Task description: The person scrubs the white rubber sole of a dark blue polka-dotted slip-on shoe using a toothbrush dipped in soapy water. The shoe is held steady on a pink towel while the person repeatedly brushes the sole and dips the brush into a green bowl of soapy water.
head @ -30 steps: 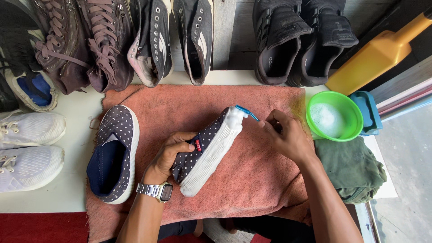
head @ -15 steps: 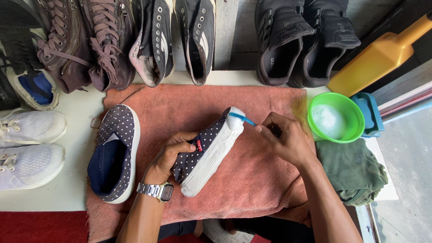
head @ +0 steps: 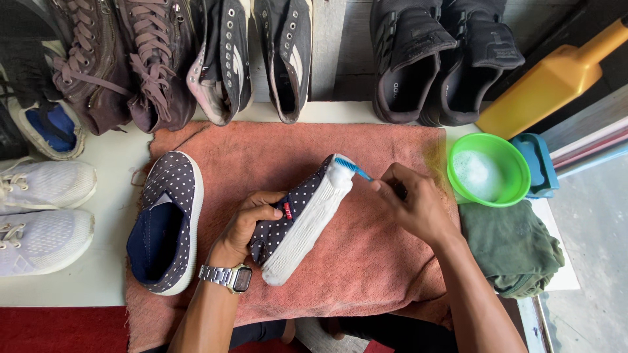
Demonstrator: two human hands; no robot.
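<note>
My left hand [head: 245,225] grips a dark polka-dot slip-on shoe [head: 302,216] tilted on its side, white sole facing right, above a salmon towel [head: 366,255]. My right hand [head: 413,202] holds a blue toothbrush [head: 354,168] whose bristles touch the foamy white toe of that shoe. The matching polka-dot shoe [head: 165,222] lies flat on the towel's left edge, opening up.
A green bowl [head: 487,170] of soapy water sits right of the towel, a blue object [head: 540,163] beside it, a folded green cloth [head: 513,245] below it. Several shoes line the back; white sneakers [head: 42,209] lie left. A yellow jug [head: 549,78] stands back right.
The toothbrush head moved back and forth over the shoe's toe, down onto it and then slightly up again. My left hand held the shoe steady.
</note>
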